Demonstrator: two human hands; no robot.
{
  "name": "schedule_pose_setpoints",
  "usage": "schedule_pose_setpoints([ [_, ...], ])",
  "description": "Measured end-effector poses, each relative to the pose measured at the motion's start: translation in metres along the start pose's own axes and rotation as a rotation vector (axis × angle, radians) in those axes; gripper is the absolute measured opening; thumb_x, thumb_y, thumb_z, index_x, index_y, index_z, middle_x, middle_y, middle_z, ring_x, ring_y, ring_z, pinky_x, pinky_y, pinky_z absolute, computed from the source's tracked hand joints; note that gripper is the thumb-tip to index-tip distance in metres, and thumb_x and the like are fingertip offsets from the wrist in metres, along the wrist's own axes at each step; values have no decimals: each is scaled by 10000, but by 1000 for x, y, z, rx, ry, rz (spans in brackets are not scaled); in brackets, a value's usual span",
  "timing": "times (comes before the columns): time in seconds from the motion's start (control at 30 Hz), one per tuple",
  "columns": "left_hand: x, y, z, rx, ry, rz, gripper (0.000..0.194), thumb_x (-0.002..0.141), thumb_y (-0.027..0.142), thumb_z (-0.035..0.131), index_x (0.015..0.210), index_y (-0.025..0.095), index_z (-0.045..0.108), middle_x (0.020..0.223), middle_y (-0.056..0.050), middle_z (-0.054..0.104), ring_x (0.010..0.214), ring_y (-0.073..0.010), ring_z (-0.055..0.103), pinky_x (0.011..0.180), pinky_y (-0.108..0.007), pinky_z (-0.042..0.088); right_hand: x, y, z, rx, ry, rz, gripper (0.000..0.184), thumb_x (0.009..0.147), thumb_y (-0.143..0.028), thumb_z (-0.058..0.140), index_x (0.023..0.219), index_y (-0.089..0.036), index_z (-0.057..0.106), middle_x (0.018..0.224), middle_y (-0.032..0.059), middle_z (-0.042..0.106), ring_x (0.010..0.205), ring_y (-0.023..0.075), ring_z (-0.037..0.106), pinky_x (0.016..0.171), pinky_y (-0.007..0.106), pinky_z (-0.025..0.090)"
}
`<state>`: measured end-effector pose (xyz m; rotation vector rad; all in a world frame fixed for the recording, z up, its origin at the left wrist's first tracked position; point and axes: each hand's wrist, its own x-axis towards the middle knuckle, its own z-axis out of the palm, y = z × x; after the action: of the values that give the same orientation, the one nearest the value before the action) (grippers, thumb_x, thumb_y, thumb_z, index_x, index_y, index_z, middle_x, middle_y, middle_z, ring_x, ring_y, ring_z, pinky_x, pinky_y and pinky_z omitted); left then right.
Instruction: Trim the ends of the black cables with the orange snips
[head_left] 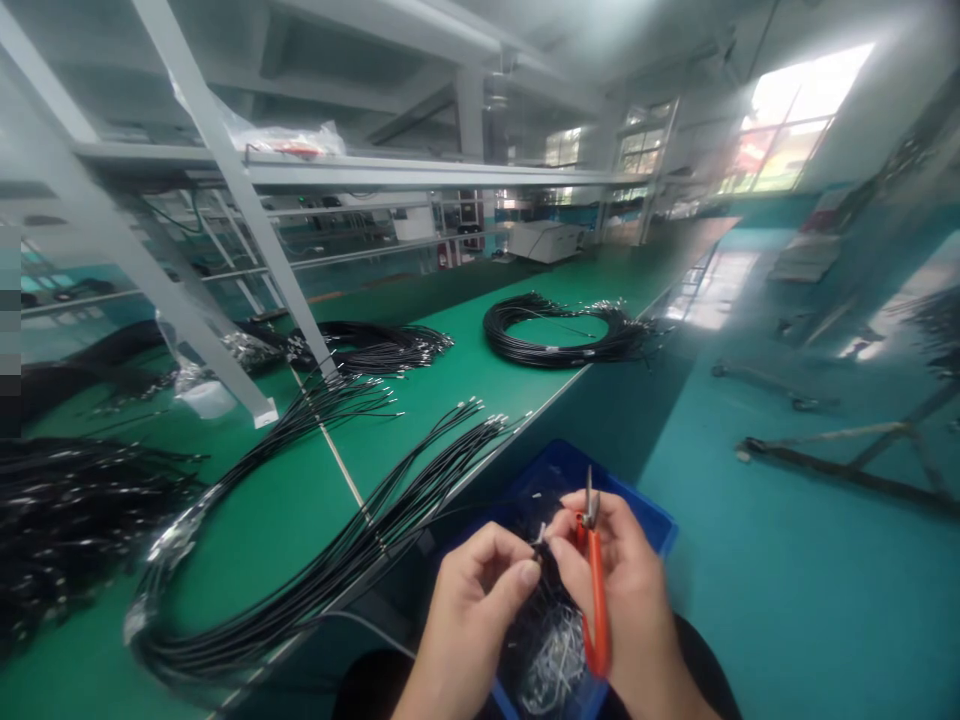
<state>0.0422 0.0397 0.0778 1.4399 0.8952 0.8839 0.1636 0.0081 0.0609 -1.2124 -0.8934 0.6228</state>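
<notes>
My right hand (pixel 626 590) is closed round a pair of orange-handled cutters (pixel 595 585), their metal tip pointing up. My left hand (pixel 480 590) pinches a small dark wire end (pixel 541 545) between thumb and forefinger, right beside the right thumb. Both hands hover over a blue bin (pixel 645 515) on my lap, which holds black and white wire scraps (pixel 551 650). A long bundle of black wires (pixel 352 545) with metal terminals lies on the green bench (pixel 450 390) to the left.
A coiled ring of black cables (pixel 559 335) lies further along the bench, with more wire bundles (pixel 375 345) near the white rack legs (pixel 247 240). A dark heap of wires (pixel 67 510) fills the left. Teal floor (pixel 810 580) extends to the right, with metal frame parts on it.
</notes>
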Motion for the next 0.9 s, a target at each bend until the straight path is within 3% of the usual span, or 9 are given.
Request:
schedule_pose_setpoints([
  [0.13, 3, -4, -7, -176, -41, -47, 207, 773, 320, 621, 684, 144, 559, 609, 22, 491, 536, -88, 355, 498, -199, 290, -4, 12, -8, -220, 18, -61, 209, 792, -195, 575, 990, -232, 521, 868, 34, 627, 768, 185, 628, 690, 315, 512],
  [0.23, 4, -5, -7, -247, -66, -53, 179, 766, 287, 632, 688, 141, 564, 616, 17, 507, 541, -86, 359, 499, -196, 292, -5, 6, -14, -263, -15, -301, 273, 783, -115, 566, 1026, -234, 527, 946, 45, 600, 862, 194, 600, 763, 334, 493],
  [0.4, 3, -5, -5, -286, -96, -59, 147, 765, 242, 643, 688, 143, 568, 622, 29, 499, 542, -77, 345, 498, -189, 289, 3, -13, -9, -376, -108, -700, 357, 737, 22, 540, 1025, -189, 547, 883, 55, 589, 805, 187, 544, 680, 299, 479],
  [0.6, 1, -3, -4, -287, -49, -59, 152, 759, 262, 651, 706, 132, 594, 621, 17, 519, 535, -75, 365, 485, -182, 300, 6, -4, -7, -409, -75, -827, 369, 725, 63, 543, 1020, -158, 538, 794, 60, 598, 733, 191, 528, 643, 318, 471],
  [0.67, 2, -3, -5, -315, -3, -29, 159, 763, 272, 648, 701, 139, 587, 615, 19, 521, 527, -73, 382, 478, -176, 308, 0, 2, -11, -427, -65, -779, 364, 729, 34, 552, 1023, -179, 548, 822, 60, 615, 759, 197, 556, 689, 333, 471],
  [0.73, 5, -5, -6, -332, 26, 17, 139, 769, 266, 644, 718, 149, 588, 616, 23, 529, 512, -68, 399, 481, -174, 323, -10, 5, -16, -385, -72, -597, 362, 732, -32, 576, 1041, -218, 552, 869, 51, 639, 772, 195, 589, 722, 332, 476],
  [0.8, 7, -9, -7, -323, 43, 67, 104, 776, 250, 642, 746, 161, 595, 632, 26, 547, 502, -63, 415, 492, -177, 342, -22, 3, -20, -230, -132, -264, 367, 723, -118, 601, 1063, -247, 554, 897, 40, 663, 739, 184, 615, 690, 308, 492],
  [0.9, 11, -15, -8, -276, 75, 124, 56, 786, 226, 635, 774, 179, 607, 680, 22, 580, 528, -69, 450, 529, -186, 382, -35, -6, -22, 67, -277, 275, 300, 682, -232, 662, 977, -211, 614, 753, 32, 672, 631, 171, 616, 588, 272, 491],
])
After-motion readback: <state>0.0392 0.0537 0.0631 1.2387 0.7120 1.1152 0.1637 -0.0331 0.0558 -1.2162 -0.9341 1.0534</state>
